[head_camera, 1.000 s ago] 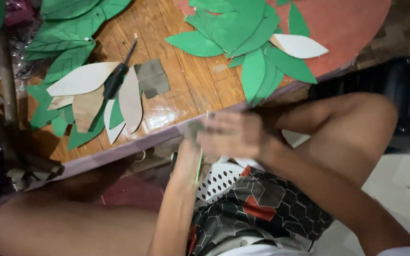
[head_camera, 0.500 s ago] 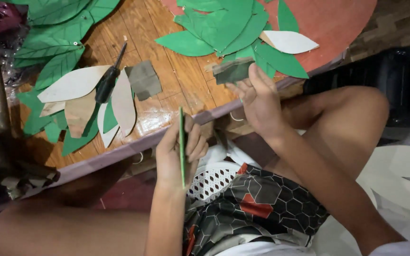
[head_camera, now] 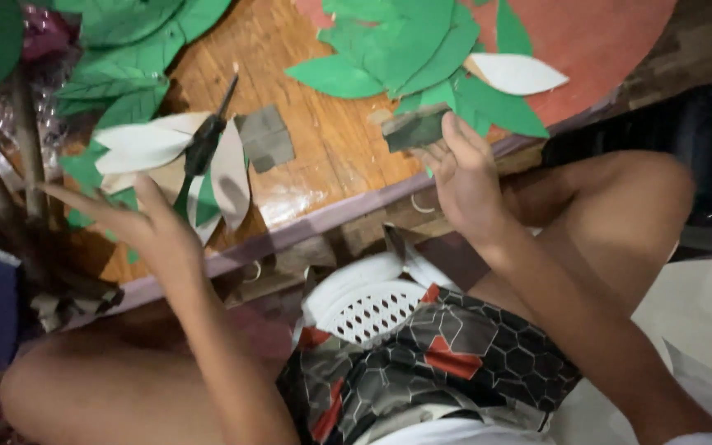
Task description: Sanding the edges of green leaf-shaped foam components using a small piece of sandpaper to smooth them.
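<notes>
While right hand (head_camera: 465, 177) pinches grey card scrap (head_camera: 414, 128) at fingertips, left hand (head_camera: 146, 227) grip wide, beside white paper leaves (head_camera: 146, 144)

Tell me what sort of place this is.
Probably a home craft spot, worked seated at a low wooden board: green paper leaf cutouts, white leaf shapes and a dark hand tool lie on it.
</notes>
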